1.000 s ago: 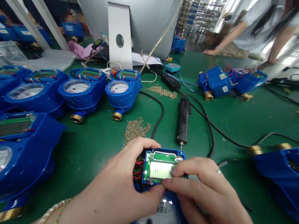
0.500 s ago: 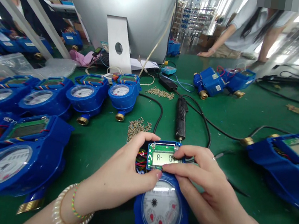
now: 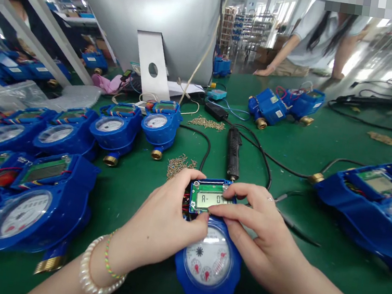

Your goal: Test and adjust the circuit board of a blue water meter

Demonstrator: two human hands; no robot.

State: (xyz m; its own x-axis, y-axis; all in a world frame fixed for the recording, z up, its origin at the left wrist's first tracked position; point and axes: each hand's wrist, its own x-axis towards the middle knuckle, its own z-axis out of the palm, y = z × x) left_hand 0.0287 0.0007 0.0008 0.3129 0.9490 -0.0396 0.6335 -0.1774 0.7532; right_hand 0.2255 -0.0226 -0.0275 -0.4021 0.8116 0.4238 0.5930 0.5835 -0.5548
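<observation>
A blue water meter (image 3: 202,291) lies in front of me with its dial facing up and a brass threaded end toward me. On its upper part sits a green circuit board (image 3: 208,188) with a lit LCD that reads "A-" and partly covered digits. My left hand (image 3: 166,216) grips the board's left side, thumb at the lower edge and index finger at the top. From the right, my right hand (image 3: 262,232) holds the board, fingertips pressed on its right and lower edges. Coloured wires (image 3: 186,200) show beside my left fingers.
A black electric screwdriver (image 3: 233,152) lies just beyond the meter, near small screw piles (image 3: 181,164). More blue meters (image 3: 42,203) line the left; another opened one (image 3: 358,209) is at right. A monitor (image 3: 152,14) stands behind. A person (image 3: 309,41) leans on the table's far side.
The view has shifted slightly, so the meter's brass end now shows at the bottom. Both hands keep hold of the circuit board, with only small finger movement.
</observation>
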